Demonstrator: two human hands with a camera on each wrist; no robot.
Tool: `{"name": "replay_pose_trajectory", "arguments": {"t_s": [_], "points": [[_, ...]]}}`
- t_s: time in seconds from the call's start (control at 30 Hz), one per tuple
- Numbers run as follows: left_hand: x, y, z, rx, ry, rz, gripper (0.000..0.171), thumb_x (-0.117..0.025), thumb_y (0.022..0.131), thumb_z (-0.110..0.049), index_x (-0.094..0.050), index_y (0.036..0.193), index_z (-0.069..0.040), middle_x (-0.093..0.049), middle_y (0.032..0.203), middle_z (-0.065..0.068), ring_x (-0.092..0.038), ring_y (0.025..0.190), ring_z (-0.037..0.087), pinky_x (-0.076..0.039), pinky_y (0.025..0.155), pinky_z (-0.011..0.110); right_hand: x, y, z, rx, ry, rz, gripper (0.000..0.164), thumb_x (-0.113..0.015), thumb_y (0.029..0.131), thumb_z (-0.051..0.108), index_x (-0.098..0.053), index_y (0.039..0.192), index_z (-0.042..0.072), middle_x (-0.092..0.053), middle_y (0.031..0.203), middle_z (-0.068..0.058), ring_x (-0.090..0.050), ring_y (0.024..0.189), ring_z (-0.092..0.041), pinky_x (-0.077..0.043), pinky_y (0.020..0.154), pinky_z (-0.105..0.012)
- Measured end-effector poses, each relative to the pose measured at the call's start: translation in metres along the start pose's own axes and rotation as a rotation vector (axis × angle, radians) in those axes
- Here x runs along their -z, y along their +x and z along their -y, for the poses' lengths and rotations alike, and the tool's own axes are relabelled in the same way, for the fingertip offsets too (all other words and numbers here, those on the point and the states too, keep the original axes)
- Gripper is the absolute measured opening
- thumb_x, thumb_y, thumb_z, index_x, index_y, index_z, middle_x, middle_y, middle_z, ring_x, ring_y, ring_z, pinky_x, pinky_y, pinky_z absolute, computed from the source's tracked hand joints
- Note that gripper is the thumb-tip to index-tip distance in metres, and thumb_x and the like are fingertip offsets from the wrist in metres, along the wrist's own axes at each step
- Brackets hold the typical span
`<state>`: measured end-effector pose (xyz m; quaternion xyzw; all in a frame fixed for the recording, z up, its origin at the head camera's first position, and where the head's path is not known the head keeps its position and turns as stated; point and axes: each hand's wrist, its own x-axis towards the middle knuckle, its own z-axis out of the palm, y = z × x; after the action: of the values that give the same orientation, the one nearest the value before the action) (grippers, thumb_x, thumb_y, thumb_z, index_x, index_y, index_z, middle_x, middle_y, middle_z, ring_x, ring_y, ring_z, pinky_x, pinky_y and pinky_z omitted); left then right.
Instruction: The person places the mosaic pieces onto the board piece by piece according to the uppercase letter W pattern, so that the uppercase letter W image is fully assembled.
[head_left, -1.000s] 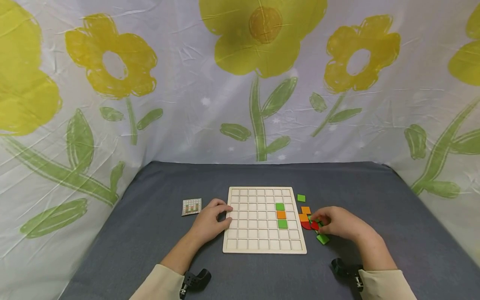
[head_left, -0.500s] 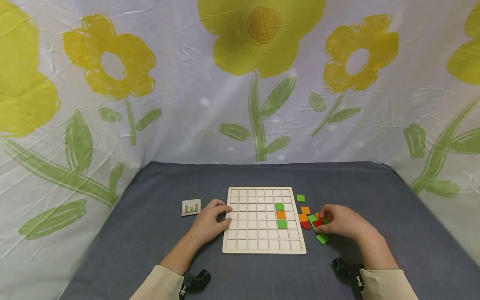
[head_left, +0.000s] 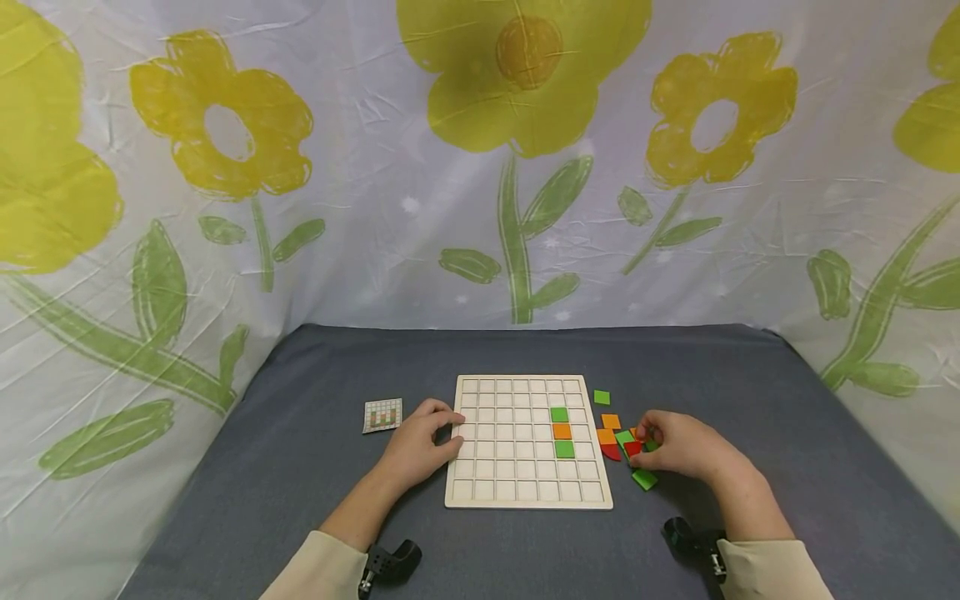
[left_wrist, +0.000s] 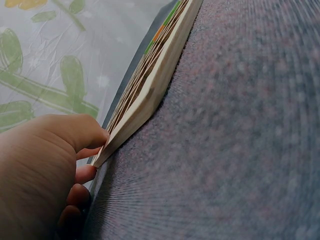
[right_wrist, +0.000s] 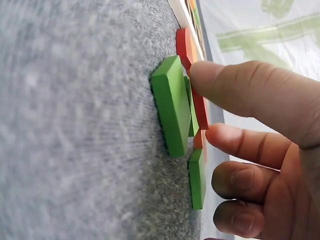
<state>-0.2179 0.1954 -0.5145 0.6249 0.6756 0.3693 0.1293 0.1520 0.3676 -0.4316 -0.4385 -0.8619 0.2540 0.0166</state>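
A pale wooden grid board (head_left: 510, 492) lies on the table with two green square tiles and one orange tile (head_left: 562, 431) in a column on its right side. My left hand (head_left: 422, 440) holds the board's left edge, its thumb at the rim in the left wrist view. To the right of the board, my right hand (head_left: 686, 442) pinches a red tile (right_wrist: 200, 107) between thumb and index finger, low over the loose tiles. Its other fingers are curled. A green tile (right_wrist: 171, 107) lies just below it. The hand partly hides the pile.
Beside the board are more loose pieces: a green square (head_left: 602, 397), orange squares (head_left: 611, 421), a rounded red piece (head_left: 611, 452) and another green square (head_left: 644, 479). A small printed pattern card (head_left: 382, 415) lies left of the board. A flowered curtain hangs behind the table.
My right hand has shifted slightly right with the red tile, uncovering green and orange tiles in the pile; it is almost still over the last half second. The left hand stays put.
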Motion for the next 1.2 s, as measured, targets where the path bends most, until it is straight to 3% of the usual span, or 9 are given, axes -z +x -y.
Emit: {"name": "replay_pose_trajectory", "arguments": {"t_s": [0.3,0.67,1.0,1.2], "points": [[0.001,0.0,-0.001,-0.008,0.006,0.001,0.027,-0.075,0.093,-0.017,-0.076,0.119,-0.013,-0.059,0.117,-0.001,-0.057,0.092,0.015,-0.049,0.082,0.042,-0.002,-0.001,0.005,0.02,-0.04,-0.021,0.037,-0.087,0.079,0.033,-0.06,0.089,0.01,-0.052,0.072,0.0,-0.048,0.066,-0.017,-0.036,0.06,-0.034],[0.002,0.0,-0.003,-0.002,0.01,0.003,0.027,-0.075,0.093,-0.017,-0.075,0.119,-0.013,-0.059,0.117,-0.001,-0.056,0.091,0.014,-0.049,0.081,0.041,-0.001,-0.001,0.01,0.007,-0.069,-0.023,0.034,-0.084,0.081,0.031,-0.063,0.093,0.008,-0.057,0.075,0.0,-0.051,0.065,-0.017,-0.041,0.06,-0.035],[0.001,-0.001,-0.003,-0.002,0.009,0.003,0.026,-0.075,0.093,-0.018,-0.076,0.119,-0.014,-0.059,0.117,-0.001,-0.056,0.091,0.015,-0.049,0.082,0.042,0.003,-0.01,0.036,0.087,-0.103,-0.086,0.033,-0.084,0.082,0.032,-0.062,0.092,0.011,-0.048,0.062,0.002,-0.045,0.053,-0.014,-0.036,0.054,-0.032],[0.001,-0.001,-0.002,0.005,0.017,0.007,0.027,-0.075,0.093,-0.018,-0.075,0.12,-0.014,-0.059,0.118,-0.001,-0.056,0.091,0.015,-0.049,0.081,0.041,-0.003,-0.013,0.057,0.14,-0.124,-0.114,0.032,-0.084,0.082,0.033,-0.061,0.091,0.013,-0.047,0.064,0.003,-0.039,0.054,-0.012,-0.031,0.054,-0.032]]}}
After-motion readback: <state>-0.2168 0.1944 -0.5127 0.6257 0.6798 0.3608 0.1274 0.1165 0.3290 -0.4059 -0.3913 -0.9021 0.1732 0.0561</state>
